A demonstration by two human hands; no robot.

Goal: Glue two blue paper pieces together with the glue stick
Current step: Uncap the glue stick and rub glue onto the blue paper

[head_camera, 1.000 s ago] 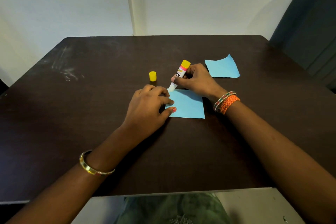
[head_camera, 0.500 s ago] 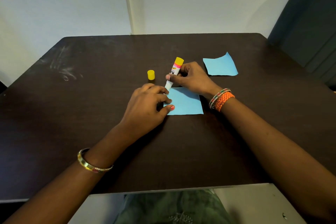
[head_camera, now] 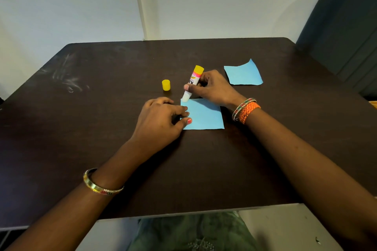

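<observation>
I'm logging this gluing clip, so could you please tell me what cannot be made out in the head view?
- Glue on the near paper: none visible; any film is too faint.
- Its left edge: covered by the left hand.
- Glue stick label: partly hidden by the right hand, too small to read.
- Tip contact with the paper: too close to tell.
- Cap: its opening is not shown.

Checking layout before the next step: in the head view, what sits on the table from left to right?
Yellow cap → glue stick → far paper.
</observation>
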